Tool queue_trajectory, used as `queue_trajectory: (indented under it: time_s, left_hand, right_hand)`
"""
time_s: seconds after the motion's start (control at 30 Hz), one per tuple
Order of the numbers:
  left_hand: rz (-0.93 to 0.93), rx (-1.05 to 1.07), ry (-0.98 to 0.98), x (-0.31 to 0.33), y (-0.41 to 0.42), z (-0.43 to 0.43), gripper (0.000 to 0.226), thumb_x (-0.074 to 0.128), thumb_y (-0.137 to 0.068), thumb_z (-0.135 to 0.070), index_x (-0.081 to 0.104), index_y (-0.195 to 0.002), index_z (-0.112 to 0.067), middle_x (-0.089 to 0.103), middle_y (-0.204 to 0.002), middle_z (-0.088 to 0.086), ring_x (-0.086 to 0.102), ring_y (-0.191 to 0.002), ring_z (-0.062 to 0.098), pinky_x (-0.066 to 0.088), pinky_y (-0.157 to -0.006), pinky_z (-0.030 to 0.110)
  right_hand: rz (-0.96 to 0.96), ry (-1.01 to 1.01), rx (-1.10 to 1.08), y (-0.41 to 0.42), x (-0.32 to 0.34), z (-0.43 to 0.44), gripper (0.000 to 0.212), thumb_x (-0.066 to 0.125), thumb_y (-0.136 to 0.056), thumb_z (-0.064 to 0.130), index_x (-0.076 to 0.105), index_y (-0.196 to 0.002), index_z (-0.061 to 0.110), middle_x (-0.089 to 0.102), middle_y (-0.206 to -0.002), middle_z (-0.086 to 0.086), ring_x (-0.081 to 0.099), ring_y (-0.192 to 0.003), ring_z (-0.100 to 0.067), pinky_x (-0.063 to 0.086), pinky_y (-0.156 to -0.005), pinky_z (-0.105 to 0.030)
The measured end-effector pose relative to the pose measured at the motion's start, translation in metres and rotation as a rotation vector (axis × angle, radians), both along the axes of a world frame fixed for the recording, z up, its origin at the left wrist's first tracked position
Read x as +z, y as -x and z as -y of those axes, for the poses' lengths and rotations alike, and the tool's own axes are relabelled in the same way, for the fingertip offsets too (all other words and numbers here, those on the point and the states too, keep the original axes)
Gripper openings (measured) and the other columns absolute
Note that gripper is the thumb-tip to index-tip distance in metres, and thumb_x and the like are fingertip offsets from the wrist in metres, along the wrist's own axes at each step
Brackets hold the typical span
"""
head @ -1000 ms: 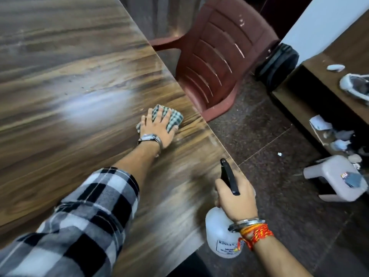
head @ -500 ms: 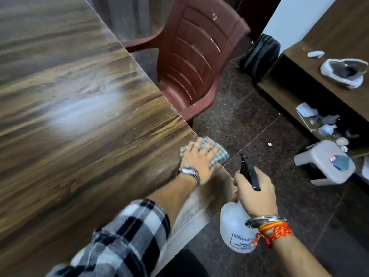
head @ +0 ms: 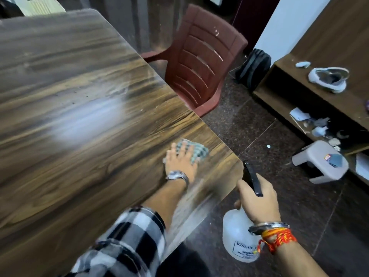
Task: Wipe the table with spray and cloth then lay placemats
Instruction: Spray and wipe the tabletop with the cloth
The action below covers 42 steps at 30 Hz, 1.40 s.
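Here, lower centre, the left hand [head: 180,159] presses a checked cloth [head: 197,149] flat on the wooden surface [head: 79,96], fingers [head: 174,151] spread. Lower right, the right hand [head: 257,198] clamps a spray bottle [head: 237,236]. So near the edge, the cloth could slide off.

A lived-in room of a home: a wood-grain counter [head: 69,86] with a red plastic chair [head: 201,62] beside it, a backpack [head: 254,66] on the dark stone floor [head: 239,120], a small plastic stool [head: 319,162] and a cluttered low shelf [head: 299,92].

a single head-worn wide-angle view looks forward and down from close above the bench [head: 79,120], which fills the frame's left; the floor [head: 265,198] lies at right.
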State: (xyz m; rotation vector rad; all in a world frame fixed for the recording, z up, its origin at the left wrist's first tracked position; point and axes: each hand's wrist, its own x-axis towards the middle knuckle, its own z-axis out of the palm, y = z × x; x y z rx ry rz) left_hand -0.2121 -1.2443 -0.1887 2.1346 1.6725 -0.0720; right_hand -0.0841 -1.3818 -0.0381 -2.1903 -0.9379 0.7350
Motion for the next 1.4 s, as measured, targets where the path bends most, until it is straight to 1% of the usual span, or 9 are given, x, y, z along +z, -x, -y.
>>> queue_trajectory:
  time_s: [0.23, 0.37, 0.53, 0.67, 0.77, 0.87, 1.07, 1.23, 1.4]
  left_hand:
    - [-0.067, 0.261, 0.011, -0.003, 0.124, -0.017, 0.064, 0.017, -0.096, -0.060, 0.006, -0.153, -0.033, -0.005, -0.162, -0.004, -0.006, -0.147, 0.033, -0.002, -0.118, 0.049]
    - [-0.011, -0.104, -0.039, -0.002, 0.050, 0.040, 0.064, 0.019, -0.096, -0.060, 0.005, -0.153, -0.033, -0.003, -0.162, -0.004, -0.004, -0.148, 0.031, -0.001, -0.117, 0.050]
    - [-0.002, -0.494, -0.003, -0.011, 0.000, 0.153, 0.059, 0.034, -0.096, -0.051, 0.017, -0.151, -0.039, 0.004, -0.162, -0.007, -0.003, -0.148, 0.030, -0.007, -0.116, 0.050]
    - [0.016, -0.325, -0.044, -0.010, 0.040, 0.162, 0.059, 0.026, -0.097, -0.052, 0.012, -0.152, -0.038, 0.002, -0.161, -0.012, -0.002, -0.148, 0.023, -0.006, -0.117, 0.042]
    - [0.009, -0.088, -0.019, -0.002, 0.092, 0.164, 0.068, 0.008, -0.090, -0.061, 0.015, -0.152, -0.035, 0.004, -0.161, -0.013, -0.002, -0.148, 0.022, -0.001, -0.118, 0.042]
    - [-0.037, 0.071, -0.027, 0.001, 0.170, 0.185, 0.084, -0.007, -0.077, -0.065, 0.017, -0.152, -0.035, 0.006, -0.161, -0.011, 0.002, -0.148, 0.024, 0.005, -0.117, 0.043]
    - [-0.129, 0.471, -0.016, 0.005, 0.268, 0.261, 0.066, 0.011, -0.093, -0.060, 0.015, -0.153, -0.032, 0.010, -0.161, -0.006, 0.007, -0.147, 0.029, 0.010, -0.118, 0.043]
    - [-0.049, 0.354, 0.027, 0.010, 0.212, 0.286, 0.067, 0.018, -0.087, -0.061, 0.034, -0.147, -0.035, 0.024, -0.157, -0.005, 0.024, -0.144, 0.033, 0.020, -0.114, 0.054]
    - [-0.065, 0.088, -0.014, 0.009, 0.167, 0.282, 0.059, 0.027, -0.100, -0.050, 0.002, -0.152, -0.039, -0.023, -0.148, -0.016, -0.012, -0.147, 0.025, -0.009, -0.115, 0.047]
  right_hand:
    - [-0.013, -0.058, 0.043, 0.050, 0.008, 0.038, 0.022, 0.060, -0.077, 0.022, 0.053, -0.066, 0.003, 0.062, -0.062, -0.026, 0.064, -0.062, -0.042, 0.049, -0.056, -0.036]
    - [-0.009, -0.083, 0.010, 0.062, 0.015, 0.073, 0.019, 0.061, -0.083, 0.014, 0.054, -0.072, 0.001, 0.061, -0.066, -0.031, 0.065, -0.052, -0.033, 0.044, -0.045, -0.024]
    - [0.028, -0.065, -0.015, 0.068, 0.014, 0.116, 0.020, 0.061, -0.085, 0.015, 0.055, -0.068, 0.006, 0.061, -0.054, -0.016, 0.065, -0.045, -0.022, 0.044, -0.051, -0.031]
    - [0.032, -0.037, 0.021, 0.075, 0.003, 0.136, 0.021, 0.062, -0.085, 0.020, 0.056, -0.070, 0.006, 0.063, -0.058, -0.020, 0.066, -0.056, -0.031, 0.051, -0.061, -0.038]
    - [-0.011, -0.051, 0.054, 0.087, 0.000, 0.139, 0.021, 0.062, -0.085, 0.017, 0.055, -0.069, 0.005, 0.060, -0.059, -0.024, 0.066, -0.055, -0.036, 0.049, -0.047, -0.027]
    - [-0.042, -0.066, 0.119, 0.100, -0.001, 0.138, 0.024, 0.062, -0.084, 0.014, 0.050, -0.064, 0.011, 0.052, -0.053, -0.008, 0.066, -0.054, -0.035, 0.043, -0.042, -0.021]
    - [-0.102, -0.107, 0.263, 0.126, 0.003, 0.152, 0.022, 0.061, -0.076, 0.023, 0.048, -0.060, 0.016, 0.054, -0.046, -0.002, 0.065, -0.055, -0.033, 0.051, -0.059, -0.039]
    - [-0.145, -0.095, 0.353, 0.143, 0.008, 0.167, 0.023, 0.062, -0.075, 0.028, 0.053, -0.065, 0.009, 0.059, -0.056, -0.015, 0.063, -0.058, -0.037, 0.052, -0.061, -0.044]
    - [-0.147, -0.060, 0.367, 0.147, 0.012, 0.176, 0.017, 0.062, -0.079, 0.027, 0.059, -0.068, 0.014, 0.061, -0.058, -0.012, 0.066, -0.061, -0.033, 0.055, -0.067, -0.045]
